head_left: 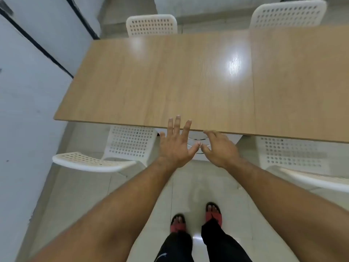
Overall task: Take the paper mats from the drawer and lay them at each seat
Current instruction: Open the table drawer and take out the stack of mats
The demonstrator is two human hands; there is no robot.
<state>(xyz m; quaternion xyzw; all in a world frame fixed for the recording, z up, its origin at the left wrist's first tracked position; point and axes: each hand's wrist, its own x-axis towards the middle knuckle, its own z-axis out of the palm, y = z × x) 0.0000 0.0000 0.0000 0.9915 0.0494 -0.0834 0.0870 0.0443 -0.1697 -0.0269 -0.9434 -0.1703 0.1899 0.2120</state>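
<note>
Where the near edge of the wooden table (pixel 188 82) crosses the head view, both bare hands reach toward it from below. Left hand (pixel 176 146): palm down, fingers spread wide and straight, holding nothing, fingertips overlapping the table's near edge. Right hand (pixel 220 148): palm down, fingers loosely curled and apart, holding nothing, just beside the left hand, thumbs nearly meeting. Drawer (pixel 196 140): white front with a curved metal handle, seen only partly between and beneath the two hands, directly under the table edge; whether either hand touches it cannot be told. Paper mats: none visible anywhere in view. Table: light wood grain, glossy, two bright reflections on top. White perforated chairs: near-left chair (pixel 113 154) and near-right chair (pixel 294 157) flanking the person; far-left chair (pixel 152 25) and far-right chair (pixel 288 14) across the table. Feet: red sandals (pixel 213 213) and black trousers on pale floor tiles.
</note>
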